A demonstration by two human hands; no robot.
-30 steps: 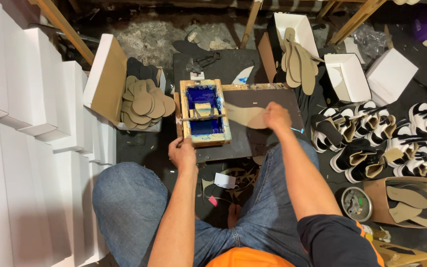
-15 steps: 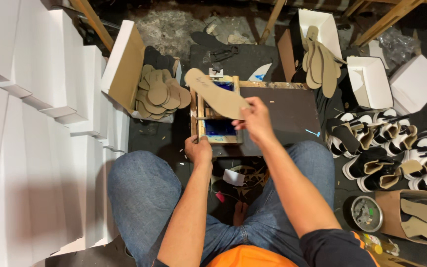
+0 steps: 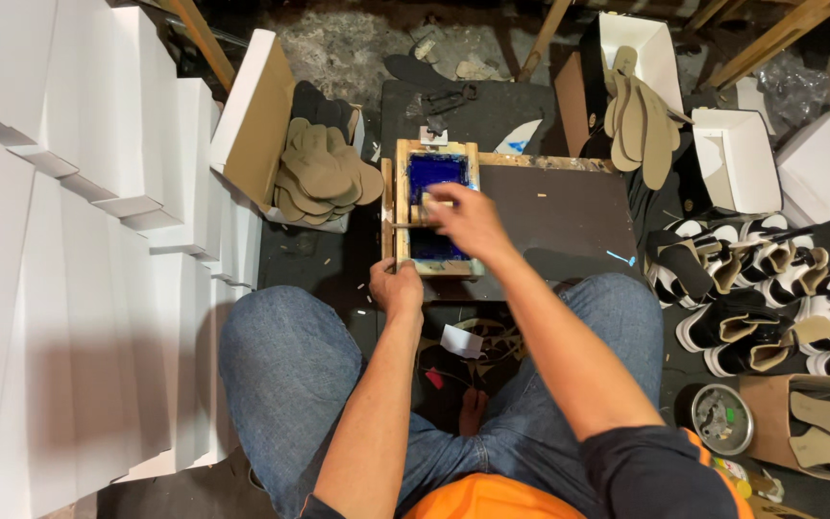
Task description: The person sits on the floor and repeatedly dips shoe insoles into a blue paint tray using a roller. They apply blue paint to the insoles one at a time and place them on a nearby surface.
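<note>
A small wooden screen-printing frame with blue ink on its mesh sits on the dark tabletop, at about 12 o'clock from the person's knees. The left hand is closed on the frame's near left corner, at its 7 o'clock edge. The right hand lies over the middle of the frame, fingers curled around a pale squeegee that rests across the blue mesh. At 10 o'clock from the frame an open cardboard box holds a pile of tan insoles. At 2 o'clock more insoles hang beside white boxes. At 3 o'clock rows of black and white shoes stand on the floor, and stacked white boxes fill the 9 o'clock side
</note>
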